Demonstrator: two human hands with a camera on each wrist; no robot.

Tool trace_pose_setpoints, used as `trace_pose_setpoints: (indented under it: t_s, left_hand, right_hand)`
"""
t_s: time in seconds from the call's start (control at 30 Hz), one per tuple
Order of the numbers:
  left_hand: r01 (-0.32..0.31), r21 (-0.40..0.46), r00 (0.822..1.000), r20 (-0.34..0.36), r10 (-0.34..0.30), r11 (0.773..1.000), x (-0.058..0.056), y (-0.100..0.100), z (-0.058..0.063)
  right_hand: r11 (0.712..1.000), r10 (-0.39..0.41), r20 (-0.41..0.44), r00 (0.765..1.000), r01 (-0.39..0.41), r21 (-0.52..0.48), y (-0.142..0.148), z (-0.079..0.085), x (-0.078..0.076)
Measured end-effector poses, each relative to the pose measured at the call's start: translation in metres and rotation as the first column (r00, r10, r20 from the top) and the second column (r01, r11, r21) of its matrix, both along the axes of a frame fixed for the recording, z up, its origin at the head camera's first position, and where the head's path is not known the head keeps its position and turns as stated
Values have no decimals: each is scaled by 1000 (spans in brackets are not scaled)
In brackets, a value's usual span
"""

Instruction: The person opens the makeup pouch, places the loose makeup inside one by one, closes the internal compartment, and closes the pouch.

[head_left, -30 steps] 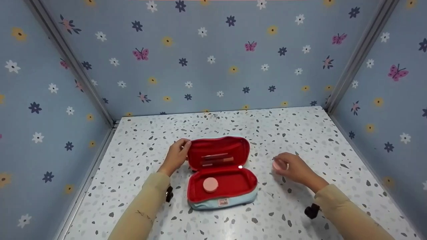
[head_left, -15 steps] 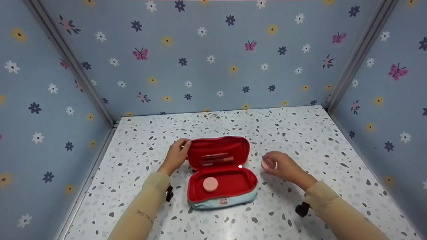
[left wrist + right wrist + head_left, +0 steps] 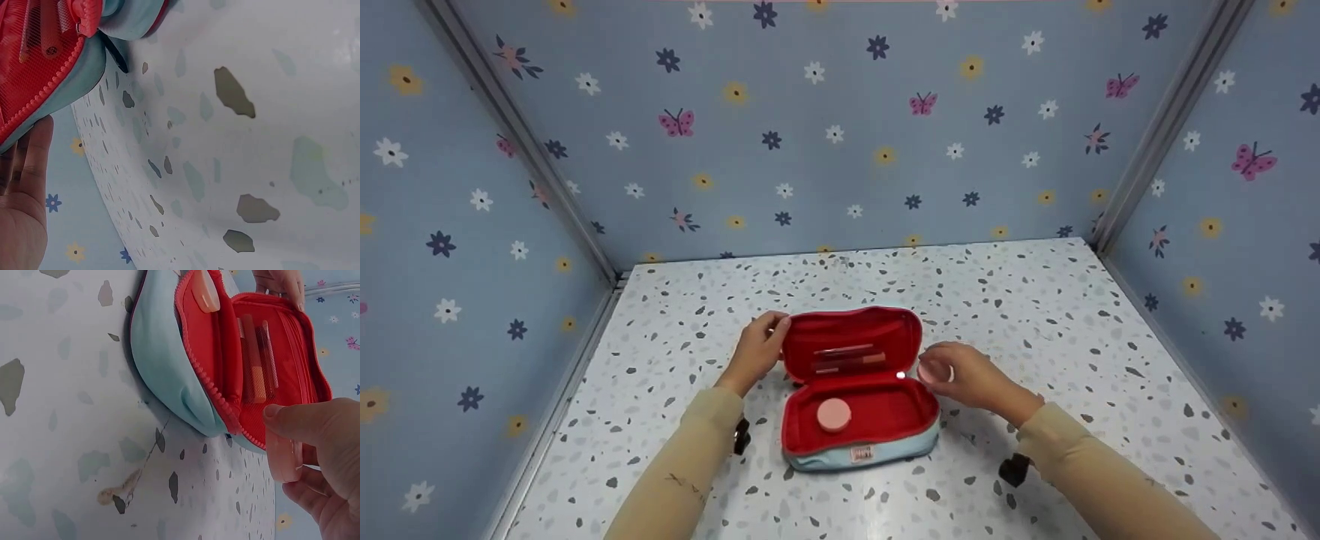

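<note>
A light-blue zip pouch (image 3: pixel 911 444) with red lining lies unzipped and spread wide at the centre of the table. My left hand (image 3: pixel 756 346) holds the raised lid by its upper left corner; in the left wrist view its fingers (image 3: pixel 35 154) lie behind the lid. A round pink container (image 3: pixel 834 415) rests in the left part of the lower half. Beside the pouch's right edge, my right hand (image 3: pixel 971 375) pinches another round pink container (image 3: pixel 283 458) between thumb and fingers. Slim sticks like makeup pencils (image 3: pixel 256 363) sit behind mesh in the lid.
The speckled white table (image 3: pixel 1035 300) carries the pouch and extends around it on all sides. Blue flowered walls (image 3: pixel 840 135) close off the back, left and right. Metal strips (image 3: pixel 1170 127) run along the corners.
My right hand has moved left with the pink container, from well right of the pouch to its right edge. The left hand and the pouch have stayed in place.
</note>
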State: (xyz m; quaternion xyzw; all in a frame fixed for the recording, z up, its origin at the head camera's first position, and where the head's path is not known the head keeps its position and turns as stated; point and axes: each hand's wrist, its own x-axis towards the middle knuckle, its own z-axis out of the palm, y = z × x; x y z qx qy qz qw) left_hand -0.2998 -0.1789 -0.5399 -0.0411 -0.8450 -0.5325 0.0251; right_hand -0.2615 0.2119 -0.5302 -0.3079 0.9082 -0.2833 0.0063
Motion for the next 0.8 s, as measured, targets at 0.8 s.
trace_pose_setpoints:
  t_s: [0.8]
  left_hand:
    - [-9, 2, 1000, -16, 9, 1000, -1, 1, -3]
  right_hand:
    - [986, 146, 13, 989, -147, 77, -57, -14, 11]
